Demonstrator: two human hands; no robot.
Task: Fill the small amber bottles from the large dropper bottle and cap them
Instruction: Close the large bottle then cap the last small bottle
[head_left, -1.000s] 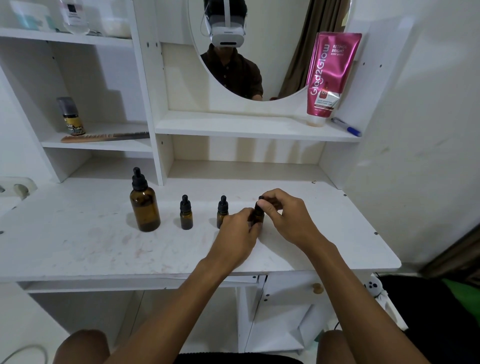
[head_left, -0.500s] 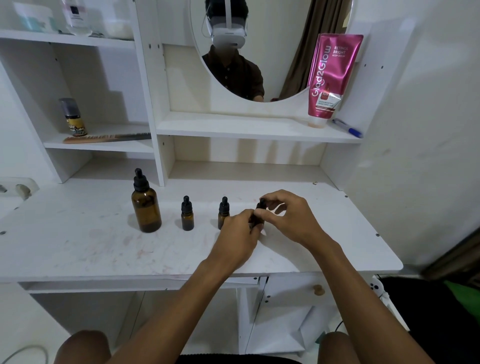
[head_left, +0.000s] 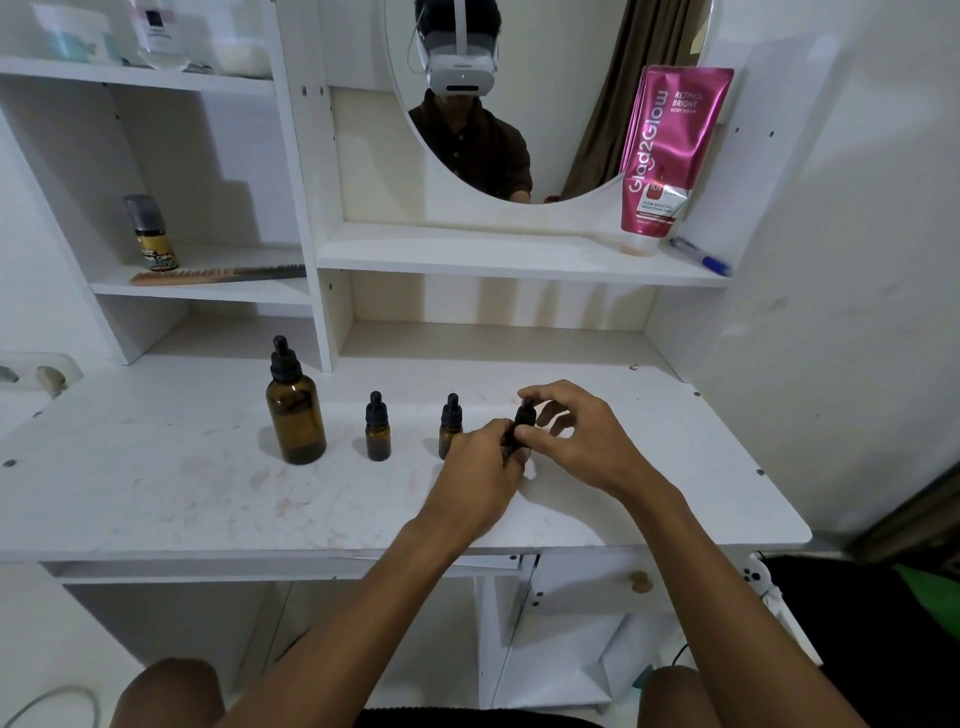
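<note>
Four amber bottles stand in a row on the white bench, the rightmost one in hand.

From the left: the large dropper bottle, two capped small bottles, then the third small bottle. The left hand has its fingers closed round the body, while the right hand pinches the dropper cap. Turning would go best with the glass held upright and firmly braced on the bench.

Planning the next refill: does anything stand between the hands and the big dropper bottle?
Yes. Two capped small bottles stand in a row between the hands, left hand and right hand, and the big dropper bottle.
</note>
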